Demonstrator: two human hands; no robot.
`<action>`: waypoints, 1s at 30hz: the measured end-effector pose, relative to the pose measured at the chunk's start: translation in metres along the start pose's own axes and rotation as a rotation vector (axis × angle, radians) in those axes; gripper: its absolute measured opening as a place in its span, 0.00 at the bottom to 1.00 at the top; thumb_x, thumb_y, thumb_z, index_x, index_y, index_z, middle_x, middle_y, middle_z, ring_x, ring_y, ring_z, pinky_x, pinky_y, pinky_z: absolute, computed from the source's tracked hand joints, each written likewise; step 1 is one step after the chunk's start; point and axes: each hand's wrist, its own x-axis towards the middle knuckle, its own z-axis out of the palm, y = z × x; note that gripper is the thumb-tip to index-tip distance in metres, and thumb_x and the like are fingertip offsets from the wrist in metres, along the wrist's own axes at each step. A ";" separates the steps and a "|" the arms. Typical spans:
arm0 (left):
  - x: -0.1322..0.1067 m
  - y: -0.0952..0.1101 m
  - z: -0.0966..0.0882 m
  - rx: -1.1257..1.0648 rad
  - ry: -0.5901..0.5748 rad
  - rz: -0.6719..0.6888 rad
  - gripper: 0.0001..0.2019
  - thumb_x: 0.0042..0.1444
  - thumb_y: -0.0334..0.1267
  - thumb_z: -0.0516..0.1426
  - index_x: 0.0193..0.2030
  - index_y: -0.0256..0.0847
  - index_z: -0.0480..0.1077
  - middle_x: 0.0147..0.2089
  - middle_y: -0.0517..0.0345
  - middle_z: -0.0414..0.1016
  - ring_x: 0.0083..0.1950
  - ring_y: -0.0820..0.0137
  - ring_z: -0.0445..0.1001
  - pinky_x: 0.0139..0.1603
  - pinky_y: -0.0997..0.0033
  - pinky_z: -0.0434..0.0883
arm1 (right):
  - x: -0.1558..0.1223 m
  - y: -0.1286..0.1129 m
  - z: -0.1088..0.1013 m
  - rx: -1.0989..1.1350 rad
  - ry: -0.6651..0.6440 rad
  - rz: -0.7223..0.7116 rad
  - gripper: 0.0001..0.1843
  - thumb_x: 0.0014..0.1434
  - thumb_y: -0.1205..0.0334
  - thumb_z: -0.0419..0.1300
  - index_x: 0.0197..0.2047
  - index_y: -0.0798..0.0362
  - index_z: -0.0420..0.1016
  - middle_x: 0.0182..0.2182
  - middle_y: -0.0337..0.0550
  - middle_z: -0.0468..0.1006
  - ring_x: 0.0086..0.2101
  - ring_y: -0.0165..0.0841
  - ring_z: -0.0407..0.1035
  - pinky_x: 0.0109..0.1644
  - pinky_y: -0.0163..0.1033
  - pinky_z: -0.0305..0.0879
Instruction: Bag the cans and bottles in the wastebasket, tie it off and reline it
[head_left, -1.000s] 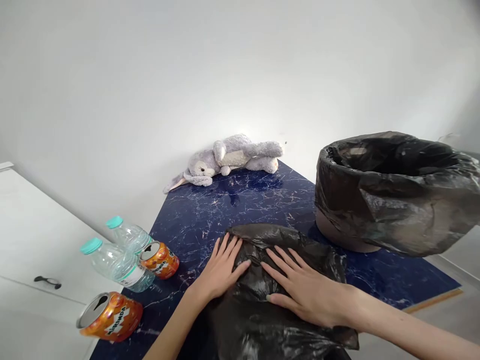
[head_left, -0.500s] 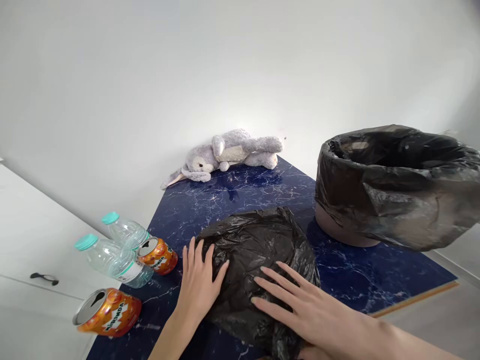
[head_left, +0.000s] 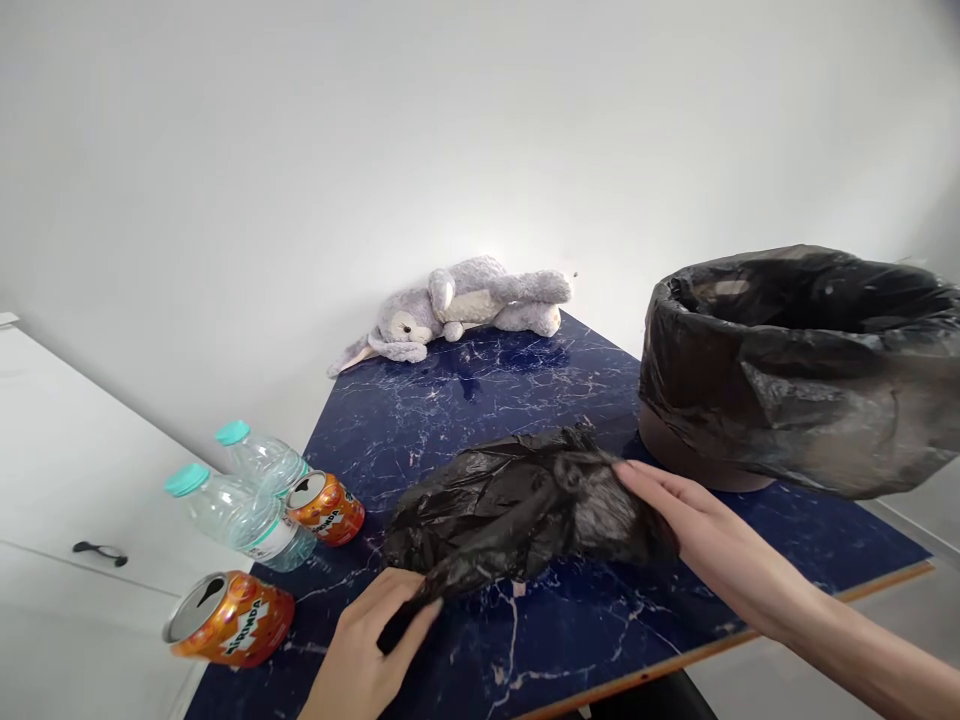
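Observation:
A crumpled black plastic bag (head_left: 517, 505) hangs just above the dark blue marbled table (head_left: 480, 400). My left hand (head_left: 367, 655) pinches its lower left corner between thumb and fingers. My right hand (head_left: 701, 535) grips the bag's right end, fingers closed on the plastic. The bag stretches between both hands in a loose bundle.
A bin lined with a black bag (head_left: 795, 360) stands at the right. Two water bottles (head_left: 240, 505) with teal caps and two orange soda cans (head_left: 229, 620) lie at the table's left edge. A grey plush rabbit (head_left: 457, 310) lies at the far edge by the wall. White cabinet (head_left: 67, 500) at left.
Both hands lay flat on the bag pressing it on the table; now each hand has closed on one end and the bag is bunched and lifted slightly.

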 end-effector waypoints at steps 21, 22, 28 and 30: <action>0.095 0.019 0.021 0.577 0.260 0.253 0.18 0.73 0.33 0.49 0.65 0.41 0.69 0.72 0.42 0.70 0.74 0.50 0.66 0.70 0.44 0.68 | 0.086 0.029 0.128 -0.940 -0.194 -0.548 0.38 0.77 0.38 0.39 0.79 0.51 0.57 0.78 0.58 0.47 0.76 0.61 0.37 0.76 0.75 0.36; 0.093 0.018 0.021 0.549 0.202 0.350 0.20 0.74 0.33 0.49 0.68 0.44 0.68 0.75 0.47 0.67 0.77 0.53 0.62 0.75 0.46 0.64 | 0.087 0.032 0.128 -0.934 -0.208 -0.544 0.38 0.77 0.38 0.37 0.79 0.51 0.56 0.78 0.57 0.46 0.77 0.60 0.36 0.77 0.74 0.36; 0.073 -0.017 0.032 0.482 -0.108 0.267 0.35 0.75 0.50 0.51 0.83 0.53 0.41 0.82 0.55 0.55 0.82 0.55 0.53 0.77 0.45 0.63 | 0.088 0.037 0.120 -0.897 -0.237 -0.556 0.38 0.78 0.38 0.35 0.80 0.48 0.54 0.79 0.50 0.44 0.78 0.53 0.35 0.79 0.68 0.34; 0.064 -0.032 0.032 0.487 -0.142 0.194 0.35 0.76 0.50 0.49 0.83 0.55 0.37 0.83 0.56 0.51 0.82 0.56 0.53 0.77 0.45 0.63 | 0.091 0.039 0.114 -0.879 -0.270 -0.555 0.38 0.77 0.38 0.35 0.80 0.47 0.53 0.79 0.47 0.45 0.78 0.49 0.36 0.80 0.65 0.35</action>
